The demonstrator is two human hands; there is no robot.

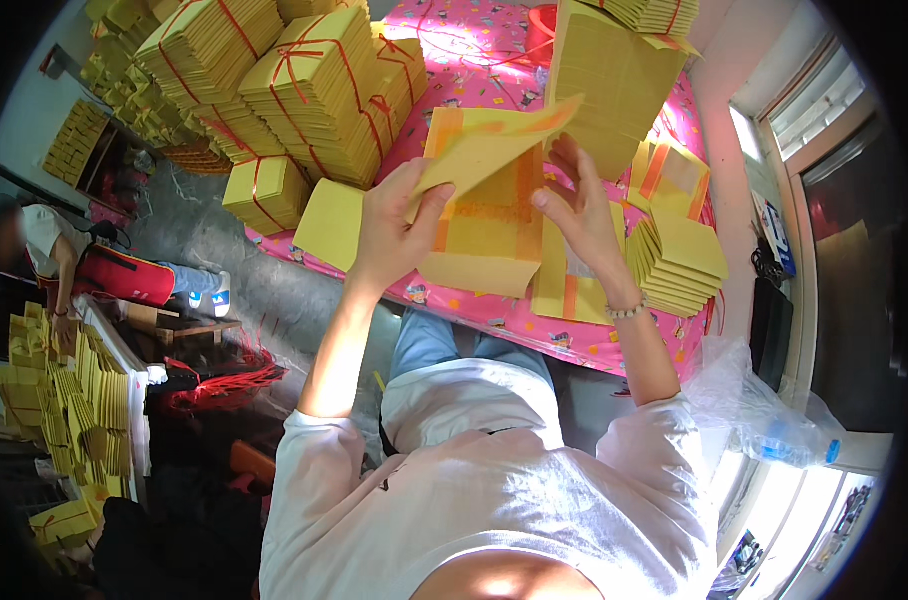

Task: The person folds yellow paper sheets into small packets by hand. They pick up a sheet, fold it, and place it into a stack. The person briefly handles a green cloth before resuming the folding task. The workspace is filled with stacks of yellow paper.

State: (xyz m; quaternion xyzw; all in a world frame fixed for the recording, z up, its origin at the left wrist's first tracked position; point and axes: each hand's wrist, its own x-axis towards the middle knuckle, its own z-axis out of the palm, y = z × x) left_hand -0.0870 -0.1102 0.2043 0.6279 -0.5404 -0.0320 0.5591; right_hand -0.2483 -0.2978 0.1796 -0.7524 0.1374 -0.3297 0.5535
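Note:
My left hand [402, 228] pinches a piece of folded yellow paper [489, 155] between thumb and fingers, and the paper tilts up toward the right. Close to its raised right end is my right hand [586, 212], fingers apart and holding nothing that I can see. Below them a flat yellow paper packet [484, 235] with orange bands lies on the pink patterned tabletop [444, 300]. A fanned pile of yellow paper [679, 262] sits to the right of my right wrist. Left of my left hand lies another yellow stack [332, 222].
Tall bundles of yellow paper [309, 90] tied with red string rise at the back left. A larger yellow stack [609, 90] stands at the back right, by a red container [542, 35]. Far left, a person [59, 245] works beside more yellow paper [74, 400].

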